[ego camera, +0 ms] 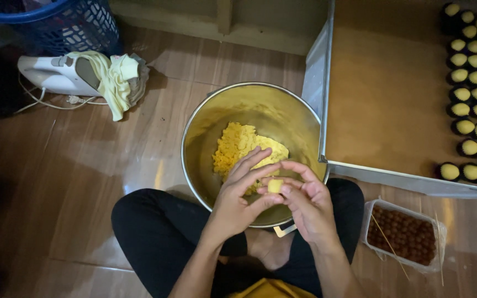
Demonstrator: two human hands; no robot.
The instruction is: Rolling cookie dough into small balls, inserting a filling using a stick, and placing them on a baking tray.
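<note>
Yellow dough lump sits pinched between your two hands, over the near rim of the steel bowl. It is small and roundish, so no long axis can be told. Your left hand curls around it, fingers pointing up and right; your right hand closes on it with its fingertips. More dough lies in the bowl just beyond. The tray stands right of the bowl, a tub of brown balls beside your right knee.
</note>
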